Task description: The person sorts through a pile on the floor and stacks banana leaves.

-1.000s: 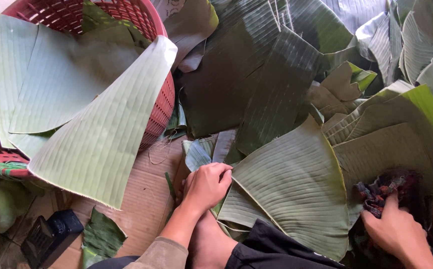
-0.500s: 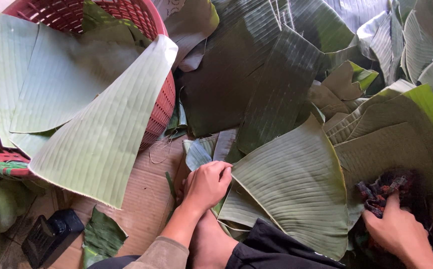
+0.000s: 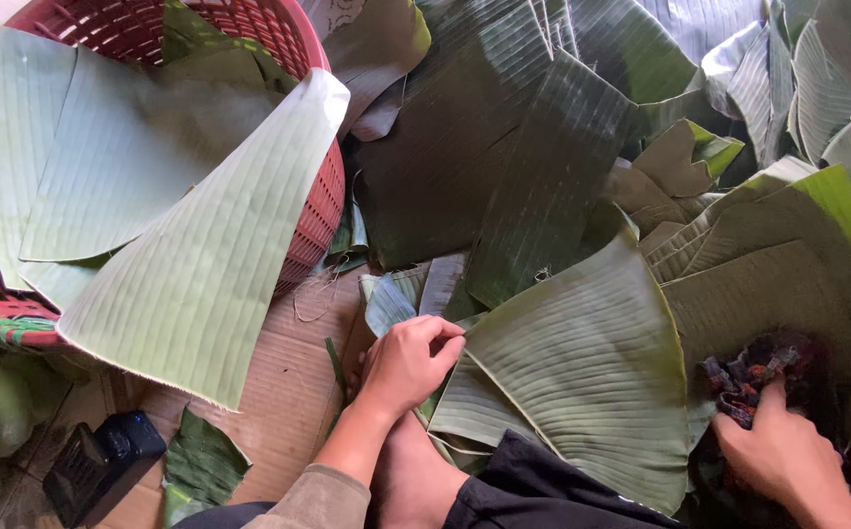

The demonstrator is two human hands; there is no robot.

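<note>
Cardboard-covered floor [image 3: 278,411], banana leaves [image 3: 582,382], red basket [image 3: 322,211], black device [image 3: 97,465]

Soft, even daylight; faint sheen on the dark green banana leaves [image 3: 504,147] beside the red plastic basket [image 3: 322,211]; sharp focus throughout.

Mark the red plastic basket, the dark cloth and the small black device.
red plastic basket [image 3: 322,211], head view, right wall
dark cloth [image 3: 753,370], head view, bunched top
small black device [image 3: 97,460], head view, top face

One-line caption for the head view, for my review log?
Left hand pinches the edge of a banana leaf on the lap while the right hand grips a dark cloth, beside a leaf-filled red basket.
</note>
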